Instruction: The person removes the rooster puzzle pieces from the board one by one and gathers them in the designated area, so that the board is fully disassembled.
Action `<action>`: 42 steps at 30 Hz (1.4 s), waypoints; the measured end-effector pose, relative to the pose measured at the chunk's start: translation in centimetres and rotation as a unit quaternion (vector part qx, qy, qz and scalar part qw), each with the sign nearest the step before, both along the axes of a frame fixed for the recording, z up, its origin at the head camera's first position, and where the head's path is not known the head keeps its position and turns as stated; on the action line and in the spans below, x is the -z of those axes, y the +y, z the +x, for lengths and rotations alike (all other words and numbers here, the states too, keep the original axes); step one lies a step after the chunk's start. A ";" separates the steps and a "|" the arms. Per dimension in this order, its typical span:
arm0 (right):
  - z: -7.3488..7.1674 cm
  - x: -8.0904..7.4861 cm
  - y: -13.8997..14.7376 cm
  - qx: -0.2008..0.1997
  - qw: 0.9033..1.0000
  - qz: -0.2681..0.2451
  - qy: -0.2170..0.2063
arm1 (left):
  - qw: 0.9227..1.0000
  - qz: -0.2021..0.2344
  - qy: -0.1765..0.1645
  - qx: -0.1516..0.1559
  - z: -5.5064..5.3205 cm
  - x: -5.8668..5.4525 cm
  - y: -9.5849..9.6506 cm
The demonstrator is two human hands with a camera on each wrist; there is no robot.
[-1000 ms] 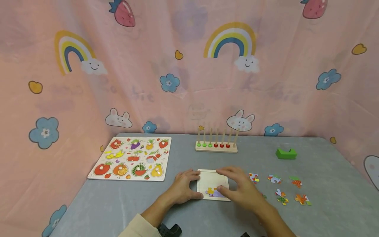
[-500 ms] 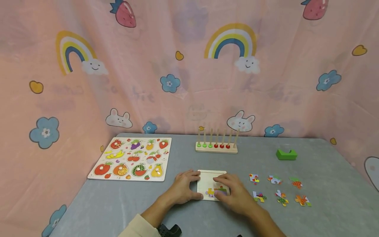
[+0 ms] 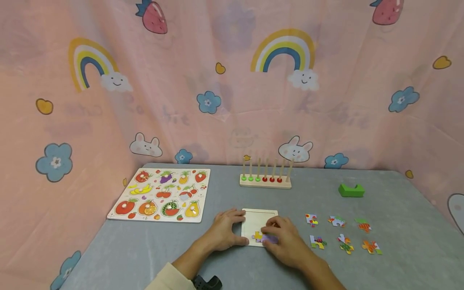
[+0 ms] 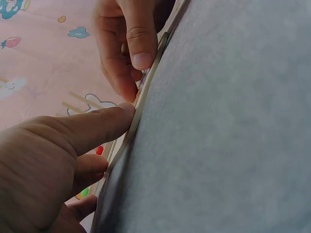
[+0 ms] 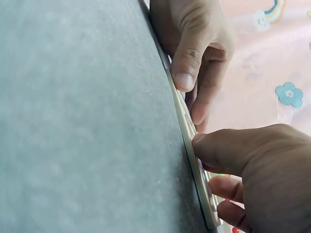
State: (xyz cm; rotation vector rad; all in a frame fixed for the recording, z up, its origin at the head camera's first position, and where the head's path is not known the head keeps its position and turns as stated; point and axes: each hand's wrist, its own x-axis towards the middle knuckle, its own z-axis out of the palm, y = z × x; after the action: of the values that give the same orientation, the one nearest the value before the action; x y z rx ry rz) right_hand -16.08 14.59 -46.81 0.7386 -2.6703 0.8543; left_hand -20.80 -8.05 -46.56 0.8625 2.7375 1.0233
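A shallow wooden puzzle tray (image 3: 255, 221) lies on the grey table in the head view. My left hand (image 3: 226, 229) holds its left side, thumb at the near corner and fingers farther up. Along the tray's near edge sit a yellow puzzle piece (image 3: 257, 236) and a mostly purple puzzle piece (image 3: 272, 239). My right hand (image 3: 284, 239) has thumb and curled fingers around the purple piece, partly hiding it and the tray's right side. In the right wrist view, the right thumb (image 5: 206, 145) is at the tray's near edge.
Several loose puzzle pieces (image 3: 337, 221) lie in two rows right of the tray. Behind them stands a green notched block (image 3: 351, 190). A wooden peg stand (image 3: 266, 183) with green and red beads is at the back, and a fruit puzzle board (image 3: 204, 193) lies at the left.
My right hand has come down and left onto the purple piece, its spread fingers drawing in. Loose pieces it covered now show. My left hand keeps its place.
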 end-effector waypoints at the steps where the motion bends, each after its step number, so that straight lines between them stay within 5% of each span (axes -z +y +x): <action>1: 0.0 -0.1 0.0 0.000 1.000 0.005 -0.001 | 1.000 0.000 0.000 0.000 0.0 0.0 0.0; 19: -0.2 0.1 -0.4 0.022 0.999 -0.036 0.030 | 1.000 -0.004 0.002 -0.003 0.0 -0.1 0.1; 32: -0.1 0.3 0.1 -0.013 0.998 -0.045 0.052 | 1.000 -0.001 -0.003 -0.006 0.2 0.0 0.1; 42: 0.0 -0.1 0.2 -0.016 1.000 -0.016 -0.012 | 1.000 -0.005 -0.001 -0.006 0.1 0.0 0.1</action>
State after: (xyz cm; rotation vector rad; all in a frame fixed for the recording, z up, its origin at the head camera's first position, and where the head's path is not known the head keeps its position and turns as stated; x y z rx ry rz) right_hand -16.04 14.79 -46.70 0.7698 -2.6669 0.9166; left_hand -20.66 -7.98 -46.58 0.8462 2.7470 1.0116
